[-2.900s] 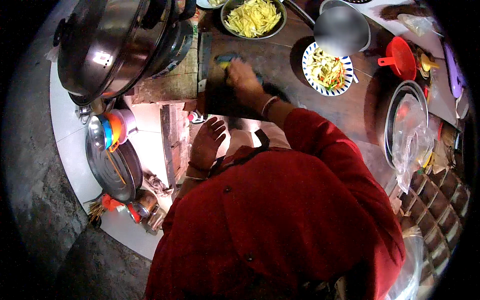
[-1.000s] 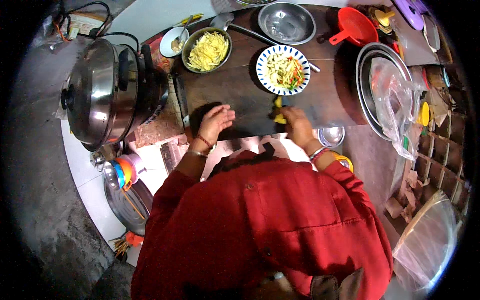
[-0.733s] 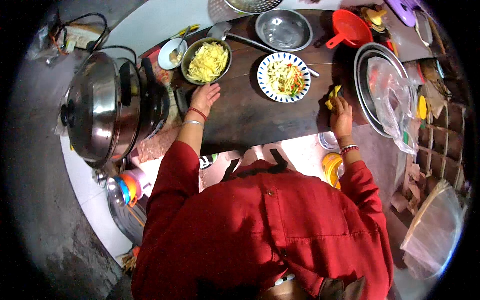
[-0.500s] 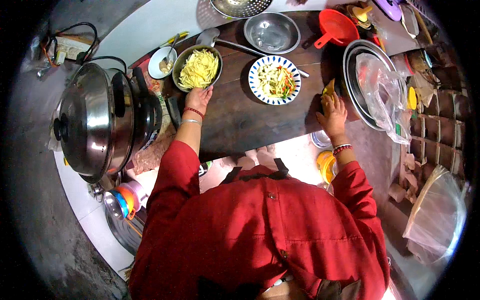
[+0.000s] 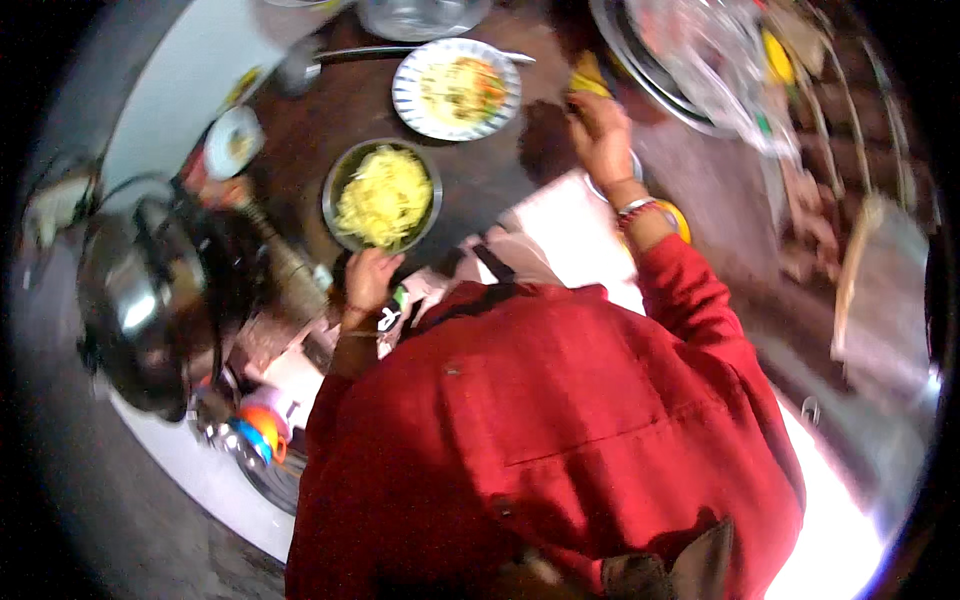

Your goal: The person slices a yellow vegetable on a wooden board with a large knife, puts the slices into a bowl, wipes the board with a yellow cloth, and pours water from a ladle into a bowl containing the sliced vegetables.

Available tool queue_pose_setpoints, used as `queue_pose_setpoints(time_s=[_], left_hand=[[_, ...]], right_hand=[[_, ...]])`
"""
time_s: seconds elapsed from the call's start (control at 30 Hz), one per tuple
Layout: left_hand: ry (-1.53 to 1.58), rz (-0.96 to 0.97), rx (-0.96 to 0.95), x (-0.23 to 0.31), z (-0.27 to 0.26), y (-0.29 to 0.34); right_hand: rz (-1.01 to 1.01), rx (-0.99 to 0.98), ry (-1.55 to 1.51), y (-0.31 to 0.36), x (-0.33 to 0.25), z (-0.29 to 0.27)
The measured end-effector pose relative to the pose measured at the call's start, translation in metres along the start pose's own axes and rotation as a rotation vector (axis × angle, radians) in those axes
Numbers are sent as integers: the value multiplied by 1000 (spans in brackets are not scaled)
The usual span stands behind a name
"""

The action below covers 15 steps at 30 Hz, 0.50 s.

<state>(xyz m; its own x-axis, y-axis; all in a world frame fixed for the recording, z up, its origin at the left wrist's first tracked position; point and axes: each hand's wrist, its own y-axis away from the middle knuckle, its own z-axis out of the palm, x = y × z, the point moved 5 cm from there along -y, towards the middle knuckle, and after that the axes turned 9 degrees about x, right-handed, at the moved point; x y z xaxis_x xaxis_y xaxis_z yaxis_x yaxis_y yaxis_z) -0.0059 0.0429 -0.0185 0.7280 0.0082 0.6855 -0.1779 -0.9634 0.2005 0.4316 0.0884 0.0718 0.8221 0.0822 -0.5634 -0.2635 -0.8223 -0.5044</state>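
A metal bowl [image 5: 331, 200] heaped with pale yellow shredded strips [image 5: 385, 195], possibly potato, is near the table's front edge. My left hand [image 5: 370, 278] grips its near rim, fingers closed. Farther right, my right hand [image 5: 602, 135] has its fingers on a yellow-brown, cloth-like thing [image 5: 588, 78], blurred and partly hidden by the fingers. Beyond the bowl lies a white plate with blue marks on its rim [image 5: 403, 100], holding pale and red-orange cut pieces [image 5: 470, 90].
Behind the plate lies a long-handled ladle or spatula [image 5: 370, 50], near a metal basin [image 5: 425, 18]. A small white bowl [image 5: 232, 140] stands left. A large lidded pot [image 5: 140, 300] is at far left; wide basins with clear plastic [image 5: 690, 60] occupy the far right.
My left hand has drawn the bowl of strips toward me, away from the small white bowl. The whole view has shifted and blurred. My right hand stays at the yellow-brown thing.
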Motion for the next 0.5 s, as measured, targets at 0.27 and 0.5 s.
queue_pose_setpoints(time_s=[0.27,0.5], left_hand=[[1308,-611,-116,-24,47,17],[1195,-700,-407,19,68,34]], right_hand=[[452,-231,-4,249,12,-53],[1004,-242,290,436,89,-123]])
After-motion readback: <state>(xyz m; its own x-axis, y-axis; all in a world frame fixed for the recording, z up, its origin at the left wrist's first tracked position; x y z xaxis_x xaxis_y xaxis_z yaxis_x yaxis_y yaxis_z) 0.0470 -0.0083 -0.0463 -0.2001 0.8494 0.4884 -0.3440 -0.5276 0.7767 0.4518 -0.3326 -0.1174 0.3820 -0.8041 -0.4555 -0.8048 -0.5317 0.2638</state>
